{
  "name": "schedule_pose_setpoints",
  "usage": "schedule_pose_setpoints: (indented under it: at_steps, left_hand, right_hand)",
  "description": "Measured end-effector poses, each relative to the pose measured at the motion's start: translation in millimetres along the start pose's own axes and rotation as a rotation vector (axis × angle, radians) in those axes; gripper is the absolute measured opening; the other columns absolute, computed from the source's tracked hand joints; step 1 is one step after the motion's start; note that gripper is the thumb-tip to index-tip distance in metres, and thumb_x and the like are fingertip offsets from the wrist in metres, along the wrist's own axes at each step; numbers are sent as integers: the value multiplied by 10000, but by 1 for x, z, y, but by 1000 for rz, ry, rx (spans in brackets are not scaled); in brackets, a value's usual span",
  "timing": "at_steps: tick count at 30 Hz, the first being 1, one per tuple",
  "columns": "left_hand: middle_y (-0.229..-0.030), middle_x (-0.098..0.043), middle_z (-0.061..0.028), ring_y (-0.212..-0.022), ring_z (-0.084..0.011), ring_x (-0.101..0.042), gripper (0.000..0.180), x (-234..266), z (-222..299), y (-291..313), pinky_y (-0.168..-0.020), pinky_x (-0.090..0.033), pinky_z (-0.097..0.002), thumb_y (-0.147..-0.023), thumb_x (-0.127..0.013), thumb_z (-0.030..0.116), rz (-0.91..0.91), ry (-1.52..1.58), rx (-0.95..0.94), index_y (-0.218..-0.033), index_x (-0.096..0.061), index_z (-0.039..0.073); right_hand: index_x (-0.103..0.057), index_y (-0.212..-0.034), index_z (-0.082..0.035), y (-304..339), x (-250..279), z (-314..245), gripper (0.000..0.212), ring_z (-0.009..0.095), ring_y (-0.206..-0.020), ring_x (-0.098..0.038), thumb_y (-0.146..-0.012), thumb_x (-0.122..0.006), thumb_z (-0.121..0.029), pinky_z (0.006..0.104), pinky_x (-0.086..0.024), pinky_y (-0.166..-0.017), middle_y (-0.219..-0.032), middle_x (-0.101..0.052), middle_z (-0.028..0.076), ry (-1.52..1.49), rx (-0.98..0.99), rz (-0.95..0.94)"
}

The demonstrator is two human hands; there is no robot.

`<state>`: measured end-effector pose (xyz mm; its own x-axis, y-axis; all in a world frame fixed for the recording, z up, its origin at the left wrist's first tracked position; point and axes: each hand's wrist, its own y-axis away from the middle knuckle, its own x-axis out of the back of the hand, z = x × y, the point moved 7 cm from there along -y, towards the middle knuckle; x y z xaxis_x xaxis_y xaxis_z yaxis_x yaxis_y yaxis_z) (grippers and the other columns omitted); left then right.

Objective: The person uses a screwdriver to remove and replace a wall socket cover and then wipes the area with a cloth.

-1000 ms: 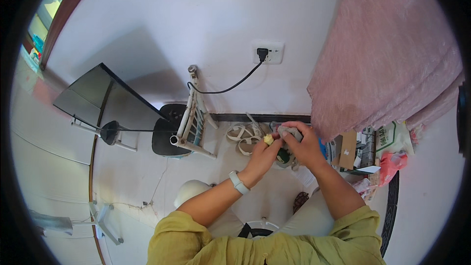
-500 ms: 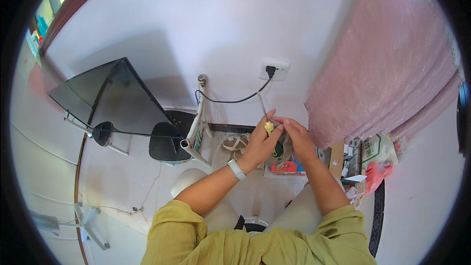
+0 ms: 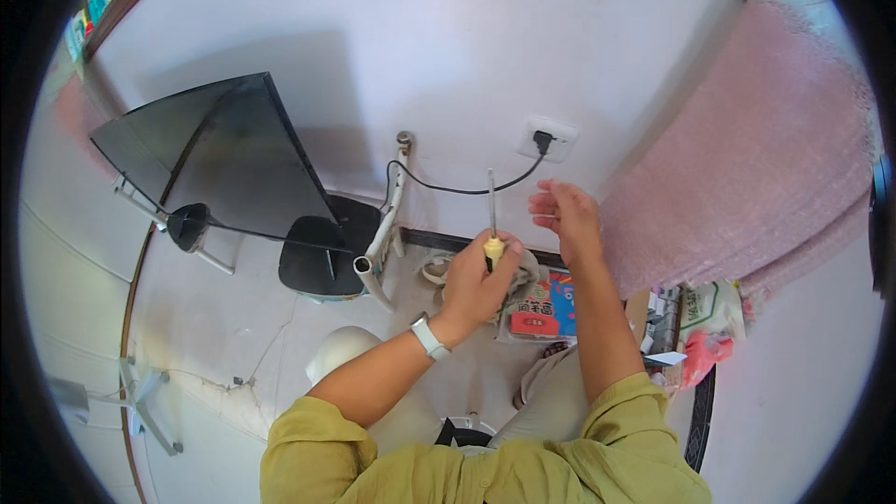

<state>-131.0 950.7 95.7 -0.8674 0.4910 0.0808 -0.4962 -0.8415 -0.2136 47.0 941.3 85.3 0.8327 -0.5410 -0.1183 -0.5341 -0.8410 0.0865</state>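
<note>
My left hand (image 3: 478,282), with a pale watch on the wrist, is closed round a screwdriver (image 3: 494,247). Its handle is yellow, and the thin metal shaft points up toward the wall. A greyish cloth (image 3: 525,273) shows just beyond my left fingers; whether they grip it too is hard to tell. My right hand (image 3: 571,217) is raised to the right of the screwdriver, fingers apart and nothing in them. Past it, on the wall, a black plug (image 3: 542,141) sits in a white socket (image 3: 566,142), and its black cable (image 3: 448,190) sags to the left.
To the left, a black flat screen (image 3: 238,154) rests on a chair with a black seat (image 3: 322,266) and white metal frame. A red and blue package (image 3: 543,310) and sandals (image 3: 435,271) lie on the floor ahead. Pink fabric (image 3: 719,168) hangs at right above boxes and bags (image 3: 711,306).
My right hand has let go of the cloth and screwdriver and moved up and right. My left hand keeps the screwdriver, now slightly lower and further left. The view has shifted slightly.
</note>
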Motion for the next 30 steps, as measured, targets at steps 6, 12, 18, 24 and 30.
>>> schedule_pose_setpoints:
  at_steps: [6, 12, 18, 24, 30]
  left_hand:
    - [-610, -515, -5, -558, -64, -447, 162, 0, 12, 3, -519, -376, -242, -853, -589, 195, 24, -116, -40, -904, -585, 42]
    - [-581, -552, -90, -507, -198, -551, 206, 3, 6, -5, -495, -407, -301, -856, -565, 234, -3, -105, 39, -881, -566, 29]
    - [-619, -563, -77, -538, -151, -538, 216, -13, 6, -4, -527, -417, -281, -852, -573, 230, -42, -149, -89, -906, -564, 20]
    - [-656, -580, -122, -598, -260, -581, 213, -12, 3, -1, -557, -439, -322, -842, -562, 214, -56, -141, -85, -897, -547, 9]
    - [-700, -591, -163, -673, -351, -582, 220, -3, -5, -1, -581, -444, -381, -836, -558, 234, 20, -187, -101, -870, -544, 17]
  right_hand:
    - [-582, -929, -36, -32, -6, 10, 276, 134, -571, -567, -858, -542, -300, 256, -460, -490, -741, -637, 94, -422, -160, 57]
    - [-558, -783, -70, -48, -13, 9, 235, 100, -480, -475, -822, -617, -295, 200, -322, -384, -660, -598, 72, -484, -176, 70]
    - [-546, -742, -95, -66, -16, 9, 322, 45, -375, -316, -832, -593, -400, 165, -187, -310, -598, -502, -3, -330, -204, 14]
    - [-475, -716, -78, -69, -21, 1, 296, 65, -339, -283, -898, -502, -310, 205, -166, -300, -554, -424, 7, -216, -60, 102]
    - [-450, -722, -103, -66, -22, 2, 288, 63, -347, -272, -900, -500, -323, 203, -165, -303, -550, -404, -13, -161, -100, 100]
